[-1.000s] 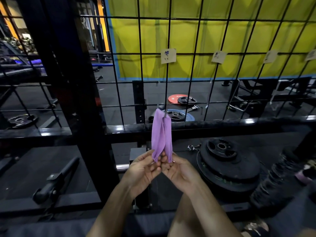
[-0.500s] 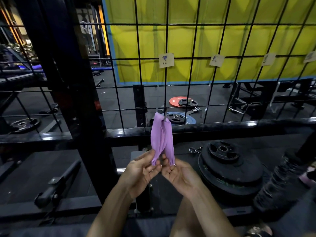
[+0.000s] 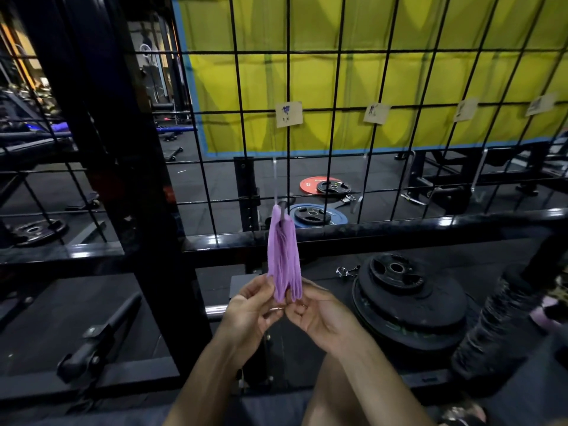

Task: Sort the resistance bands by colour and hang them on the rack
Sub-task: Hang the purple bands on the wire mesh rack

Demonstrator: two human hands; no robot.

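Hanging from a hook (image 3: 280,207) on the wire grid rack (image 3: 381,155), beneath the purple-marked label card (image 3: 288,114), the purple resistance bands (image 3: 283,256) droop with their lower ends pinched in the grip of both the left hand (image 3: 252,312) and the right hand (image 3: 322,315). Tugging downward could slip the loops off the hook, or pull it loose; letting go unevenly could drop one band to the floor.
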